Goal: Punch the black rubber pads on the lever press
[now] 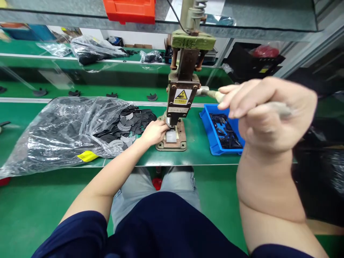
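A hand-operated press [184, 83] with a yellow warning label stands in front of me on the green bench. My right hand [271, 111] is wrapped around the press's lever [213, 94], raised to the right of it. My left hand [155, 132] reaches under the ram, its fingertips together at the fixture on the press base [168, 146]. What those fingers hold is hidden. A pale block [171, 136] sits on the base just in front of the ram. Beside my left hand, many curved dark flat pieces [127, 123] spill from a clear plastic bag [67, 125].
Right of the press stands a blue tray [215, 147] with black parts. Behind, a conveyor-like green strip carries spaced curved pieces [152, 97]. More bags [92, 48] lie farther back. An overhead shelf holds a red bin [130, 10]. A black crate [249, 66] stands back right.
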`<move>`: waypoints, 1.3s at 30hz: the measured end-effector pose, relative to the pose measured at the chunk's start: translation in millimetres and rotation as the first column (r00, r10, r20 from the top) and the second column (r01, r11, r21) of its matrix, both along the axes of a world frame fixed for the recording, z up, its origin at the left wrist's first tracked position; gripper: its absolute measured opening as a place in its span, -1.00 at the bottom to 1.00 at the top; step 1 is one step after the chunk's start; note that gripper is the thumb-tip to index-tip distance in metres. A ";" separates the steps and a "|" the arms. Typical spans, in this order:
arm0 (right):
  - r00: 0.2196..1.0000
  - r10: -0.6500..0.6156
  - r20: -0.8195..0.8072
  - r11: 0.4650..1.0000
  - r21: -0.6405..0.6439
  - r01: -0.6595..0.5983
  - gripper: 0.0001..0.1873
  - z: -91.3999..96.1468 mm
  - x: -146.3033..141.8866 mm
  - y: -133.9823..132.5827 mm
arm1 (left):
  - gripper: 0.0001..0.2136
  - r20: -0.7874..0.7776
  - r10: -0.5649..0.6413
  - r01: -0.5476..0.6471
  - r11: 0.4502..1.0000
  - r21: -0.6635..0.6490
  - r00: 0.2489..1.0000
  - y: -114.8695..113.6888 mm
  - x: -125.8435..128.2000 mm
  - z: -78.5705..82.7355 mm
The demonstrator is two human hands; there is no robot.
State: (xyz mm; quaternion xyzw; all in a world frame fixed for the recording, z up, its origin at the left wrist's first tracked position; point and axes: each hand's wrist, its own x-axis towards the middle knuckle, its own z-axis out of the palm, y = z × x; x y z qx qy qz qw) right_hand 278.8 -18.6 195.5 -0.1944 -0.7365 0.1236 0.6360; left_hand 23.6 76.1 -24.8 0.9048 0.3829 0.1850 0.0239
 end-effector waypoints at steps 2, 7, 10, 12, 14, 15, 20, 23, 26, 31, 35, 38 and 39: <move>0.996 -0.042 0.078 0.999 -0.021 0.043 -0.66 -18.4 2.2 -10.9 | -0.70 0.006 -0.004 0.004 1.000 -0.008 1.000 0.9 -0.5 -0.7; 0.967 -0.173 0.187 0.984 0.085 0.159 -0.73 -83.8 6.2 -28.0 | -0.70 0.005 0.025 -0.025 0.999 -0.029 1.000 -0.2 0.6 2.6; 0.963 -0.220 0.156 0.969 0.147 0.197 -0.74 -116.2 5.1 -27.4 | -0.69 -0.020 0.040 -0.041 0.998 -0.043 0.999 -7.6 2.4 6.7; 0.965 -0.244 0.101 0.958 0.177 0.224 -0.76 -128.1 2.9 -24.4 | -0.66 -0.033 0.056 -0.057 0.997 -0.050 0.998 -16.2 -0.8 7.5; 0.964 -0.261 0.053 0.949 0.196 0.246 -0.77 -133.5 0.7 -20.9 | -0.65 -0.036 0.095 -0.097 0.994 -0.055 0.995 -27.1 -12.8 6.8; 0.963 -0.267 0.037 0.946 0.200 0.255 -0.77 -134.8 -0.2 -19.3 | -0.65 -0.040 0.127 -0.130 0.990 -0.057 0.991 -32.9 -23.2 6.5; 0.961 -0.271 -0.047 0.938 0.210 0.275 -0.68 -139.4 -4.9 -14.2 | -0.67 -0.130 0.425 -0.432 0.901 -0.036 0.896 -46.4 -108.9 14.5; 0.957 -0.273 -0.098 0.934 0.210 0.288 -0.63 -142.1 -7.6 -12.7 | -0.61 -0.212 0.599 -0.615 0.788 -0.014 0.772 -34.5 -152.6 23.4; 0.954 -0.285 -0.097 0.933 0.201 0.300 -0.62 -142.2 -8.6 -13.0 | -0.46 -0.298 0.675 -0.714 0.700 -0.033 0.675 -17.3 -167.2 26.8; 0.953 -0.294 -0.068 0.930 0.208 0.302 -0.62 -138.6 -8.4 -17.0 | -0.29 -0.402 0.644 -0.715 0.698 -0.039 0.651 -2.4 -159.5 19.8; 0.954 -0.293 -0.057 0.933 0.203 0.298 -0.68 -138.6 -8.0 -17.4 | -0.52 -0.395 0.612 -0.681 0.731 -0.049 0.686 -5.4 -161.6 17.5; 0.958 -0.272 -0.084 0.934 0.218 0.285 -0.69 -140.9 -7.7 -14.4 | -0.58 -0.358 0.578 -0.626 0.779 -0.026 0.733 -9.5 -164.4 19.6; 0.959 -0.267 -0.092 0.933 0.224 0.282 -0.70 -141.6 -7.8 -13.4 | -0.56 -0.340 0.563 -0.603 0.797 -0.014 0.753 -10.0 -164.0 20.1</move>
